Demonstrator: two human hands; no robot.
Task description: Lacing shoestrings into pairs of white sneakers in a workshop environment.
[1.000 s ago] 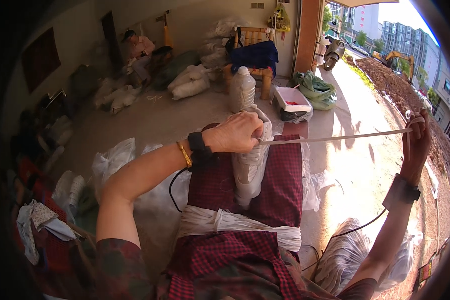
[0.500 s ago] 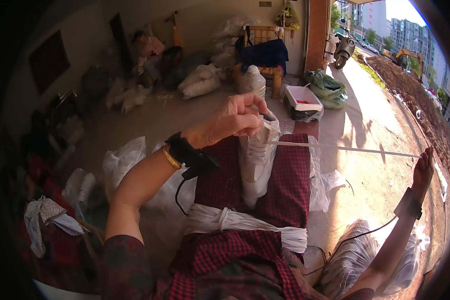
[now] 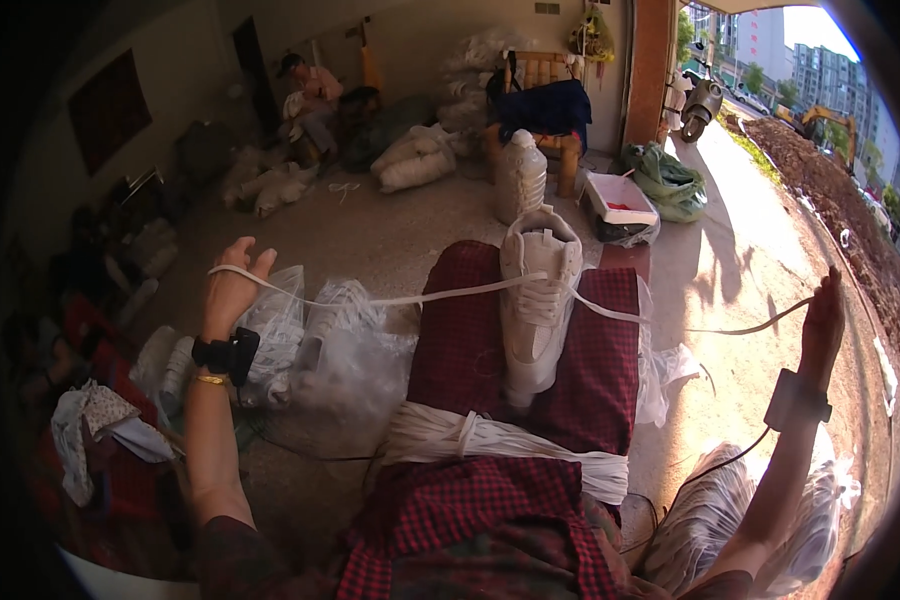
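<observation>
White leather-look sneaker [image 3: 540,330] rests on the person's lap, on a red-and-black checked apron [image 3: 455,330], its toe toward the wearer and its opening at the far end. Compared with half a second ago, the chief change is the left hand [image 3: 235,285]: it was then just above the sneaker's collar and is now well out to the left, leaving the tongue and opening uncovered. Its grip holds one end of a pale shoelace [image 3: 440,295], which crosses the fingers and runs back to the top of the lacing, sagging slightly; thumb and forefinger stand apart. The right hand [image 3: 823,320], seen nearly edge-on, remains far out to the right. Its grip has the lace's other end, though how the fingers close on it cannot be told. That length ran straight before and now hangs in a loose wave.

The sneaker stays in the same place on the apron, as does the bundle of white laces [image 3: 510,448] tied across the lap. Clear plastic bags [image 3: 345,385] lie on the floor below the left hand. Beyond the sneaker stands a bottle-shaped object [image 3: 521,180], with a white tray [image 3: 620,198] and a green sack [image 3: 670,185] farther right.
</observation>
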